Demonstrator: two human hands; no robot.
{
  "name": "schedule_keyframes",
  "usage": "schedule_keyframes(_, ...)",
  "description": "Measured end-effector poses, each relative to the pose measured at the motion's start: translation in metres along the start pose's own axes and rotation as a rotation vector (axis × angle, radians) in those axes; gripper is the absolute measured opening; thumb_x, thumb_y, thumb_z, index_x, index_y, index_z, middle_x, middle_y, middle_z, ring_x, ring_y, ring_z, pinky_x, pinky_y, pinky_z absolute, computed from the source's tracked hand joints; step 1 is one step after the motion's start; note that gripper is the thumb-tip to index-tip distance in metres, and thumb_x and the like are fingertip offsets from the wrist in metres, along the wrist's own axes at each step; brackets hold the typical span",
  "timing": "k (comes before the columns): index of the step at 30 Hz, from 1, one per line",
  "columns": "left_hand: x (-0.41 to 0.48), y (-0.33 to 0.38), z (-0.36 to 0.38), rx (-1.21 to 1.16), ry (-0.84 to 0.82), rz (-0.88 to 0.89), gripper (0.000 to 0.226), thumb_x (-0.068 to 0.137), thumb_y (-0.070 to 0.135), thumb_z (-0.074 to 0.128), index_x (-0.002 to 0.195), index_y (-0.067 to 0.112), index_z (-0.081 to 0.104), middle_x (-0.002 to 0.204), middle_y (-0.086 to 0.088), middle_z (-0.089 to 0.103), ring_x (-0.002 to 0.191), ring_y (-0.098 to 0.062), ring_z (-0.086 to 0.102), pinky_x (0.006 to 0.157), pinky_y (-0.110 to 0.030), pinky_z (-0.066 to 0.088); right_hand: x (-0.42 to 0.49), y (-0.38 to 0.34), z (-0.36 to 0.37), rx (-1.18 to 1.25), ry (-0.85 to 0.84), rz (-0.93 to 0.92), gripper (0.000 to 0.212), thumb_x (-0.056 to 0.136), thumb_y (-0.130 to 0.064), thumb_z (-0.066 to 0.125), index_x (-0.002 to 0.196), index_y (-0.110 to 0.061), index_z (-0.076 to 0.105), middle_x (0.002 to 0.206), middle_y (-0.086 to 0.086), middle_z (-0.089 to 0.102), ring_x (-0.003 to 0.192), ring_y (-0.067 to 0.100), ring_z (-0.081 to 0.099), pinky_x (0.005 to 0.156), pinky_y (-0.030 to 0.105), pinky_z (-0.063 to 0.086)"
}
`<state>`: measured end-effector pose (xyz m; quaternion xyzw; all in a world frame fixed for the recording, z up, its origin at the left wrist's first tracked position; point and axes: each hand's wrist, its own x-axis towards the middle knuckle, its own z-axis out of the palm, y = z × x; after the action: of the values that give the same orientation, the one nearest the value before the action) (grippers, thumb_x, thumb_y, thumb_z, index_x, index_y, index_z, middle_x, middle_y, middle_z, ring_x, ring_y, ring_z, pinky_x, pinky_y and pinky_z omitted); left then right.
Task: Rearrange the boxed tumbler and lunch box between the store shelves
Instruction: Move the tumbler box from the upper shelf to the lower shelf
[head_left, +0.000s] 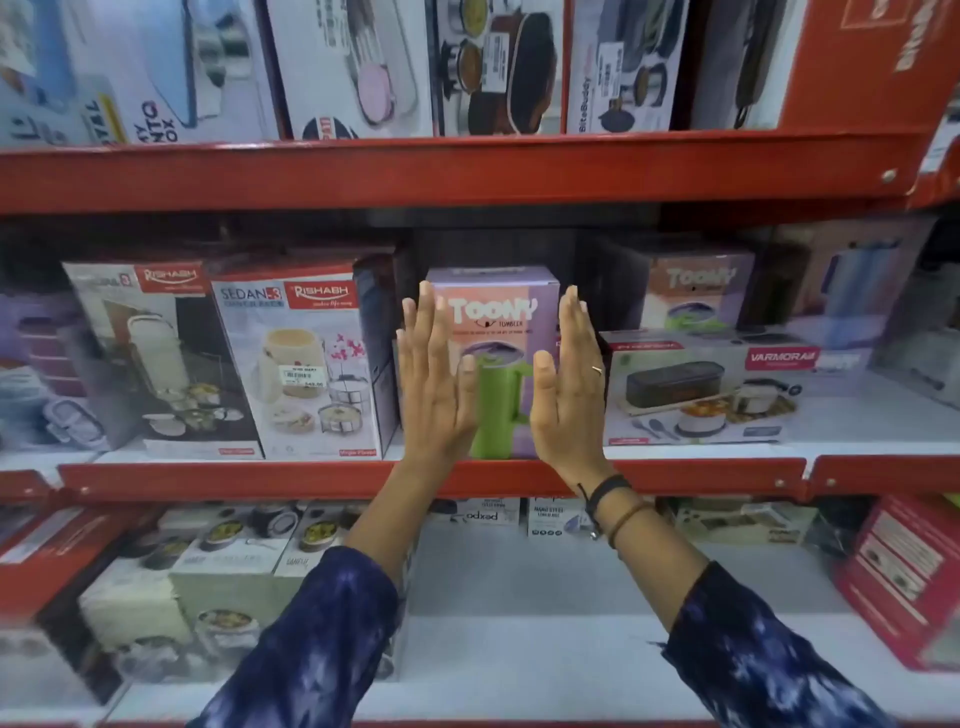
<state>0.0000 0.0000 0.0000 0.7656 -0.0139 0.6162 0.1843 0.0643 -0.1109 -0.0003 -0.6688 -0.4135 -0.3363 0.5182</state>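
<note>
Middle shelf, red front lip. Boxed tumbler, lilac "Toony" carton, stands upright at the shelf front, between a Rishabh lunch box carton and a flat Varmora lunch box. Left hand and right hand are raised flat in front of the carton's 2 side edges, fingers straight, palms facing inward. Each grip is spread wide and holds nothing; contact with the carton cannot be judged. 2 dark bands on right wrist.
</note>
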Motion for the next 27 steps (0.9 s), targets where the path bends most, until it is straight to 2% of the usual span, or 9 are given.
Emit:
schedule_keyframes(3, -0.008, -0.004, 0.001, -0.139, 0.023, -0.162, 0.054, 0.096, 0.015, 0.032, 0.145, 0.000, 0.013, 0.156, -0.013, 0.006, 0.146, -0.025, 0.003, 0.120, -0.035, 0.007, -0.006, -0.001, 0.010, 0.074, -0.040, 0.177, 0.064, 0.097, -0.046, 0.022, 0.151, -0.015, 0.006, 0.159, -0.006, 0.006, 0.145, -0.004, -0.001, 0.116, 0.011, 0.002)
schedule_keyframes(5, -0.013, -0.007, 0.003, -0.172, 0.006, -0.243, 0.056, 0.096, 0.014, 0.033, 0.145, 0.001, 0.009, 0.156, -0.017, 0.005, 0.146, -0.024, 0.006, 0.120, -0.034, 0.009, -0.009, -0.002, 0.017, 0.155, -0.127, 0.294, 0.064, 0.098, -0.044, 0.025, 0.150, -0.018, -0.002, 0.156, -0.013, 0.000, 0.136, -0.017, -0.007, 0.108, 0.002, -0.001)
schedule_keyframes(7, -0.013, -0.012, 0.001, -0.200, -0.035, -0.348, 0.059, 0.097, 0.025, 0.034, 0.148, 0.011, 0.006, 0.156, -0.015, 0.017, 0.141, -0.023, 0.024, 0.116, -0.043, 0.022, -0.008, 0.003, 0.017, 0.177, -0.143, 0.362, 0.061, 0.100, -0.037, 0.031, 0.150, -0.020, 0.002, 0.159, -0.006, 0.011, 0.139, -0.006, 0.008, 0.113, 0.012, 0.010)
schedule_keyframes(9, -0.011, -0.017, -0.001, -0.177, -0.092, -0.467, 0.060, 0.095, 0.033, 0.037, 0.148, 0.016, 0.014, 0.139, -0.022, 0.046, 0.116, -0.026, 0.052, 0.099, -0.045, 0.042, -0.003, 0.010, 0.013, 0.138, -0.128, 0.384, 0.057, 0.100, -0.034, 0.039, 0.150, -0.019, 0.016, 0.152, 0.005, 0.038, 0.138, 0.013, 0.034, 0.114, 0.031, 0.029)
schedule_keyframes(11, -0.009, -0.020, -0.003, -0.122, -0.120, -0.496, 0.057, 0.092, 0.039, 0.039, 0.145, 0.019, 0.027, 0.124, -0.017, 0.060, 0.105, -0.028, 0.059, 0.089, -0.042, 0.049, 0.000, 0.017, 0.008, 0.103, -0.127, 0.395, 0.055, 0.097, -0.034, 0.047, 0.146, -0.015, 0.031, 0.140, 0.008, 0.054, 0.128, 0.021, 0.050, 0.108, 0.039, 0.041)
schedule_keyframes(15, -0.006, -0.015, -0.013, -0.131, -0.132, -0.469, 0.050, 0.092, 0.028, 0.047, 0.140, 0.021, 0.037, 0.099, -0.001, 0.066, 0.072, 0.000, 0.059, 0.073, -0.029, 0.051, 0.004, 0.021, -0.005, 0.194, -0.120, 0.402, 0.057, 0.090, -0.039, 0.057, 0.140, -0.017, 0.042, 0.131, 0.006, 0.062, 0.120, 0.019, 0.058, 0.103, 0.046, 0.047)
schedule_keyframes(20, -0.003, 0.011, -0.025, -0.222, -0.106, -0.398, 0.052, 0.093, 0.022, 0.052, 0.142, 0.018, 0.035, 0.113, -0.001, 0.066, 0.091, 0.003, 0.063, 0.085, -0.024, 0.054, 0.001, 0.003, -0.035, 0.328, -0.065, 0.363, 0.055, 0.091, -0.019, 0.062, 0.141, -0.013, 0.041, 0.132, 0.001, 0.058, 0.121, 0.011, 0.057, 0.104, 0.038, 0.047)
schedule_keyframes(22, -0.001, 0.027, -0.030, -0.245, -0.081, -0.382, 0.053, 0.092, 0.017, 0.054, 0.141, 0.014, 0.036, 0.112, 0.002, 0.066, 0.092, 0.008, 0.062, 0.085, -0.016, 0.052, 0.000, -0.005, -0.050, 0.322, -0.021, 0.320, 0.056, 0.089, -0.024, 0.064, 0.140, -0.014, 0.042, 0.134, 0.003, 0.058, 0.122, 0.013, 0.056, 0.104, 0.041, 0.048)
schedule_keyframes(27, -0.011, 0.066, -0.044, -0.259, -0.059, -0.373, 0.054, 0.089, 0.027, 0.060, 0.138, 0.016, 0.042, 0.117, -0.002, 0.067, 0.099, -0.003, 0.065, 0.079, -0.028, 0.058, -0.014, -0.014, -0.093, 0.252, 0.056, 0.260, 0.057, 0.085, -0.035, 0.066, 0.134, -0.013, 0.050, 0.132, 0.007, 0.060, 0.122, 0.018, 0.057, 0.102, 0.045, 0.048)
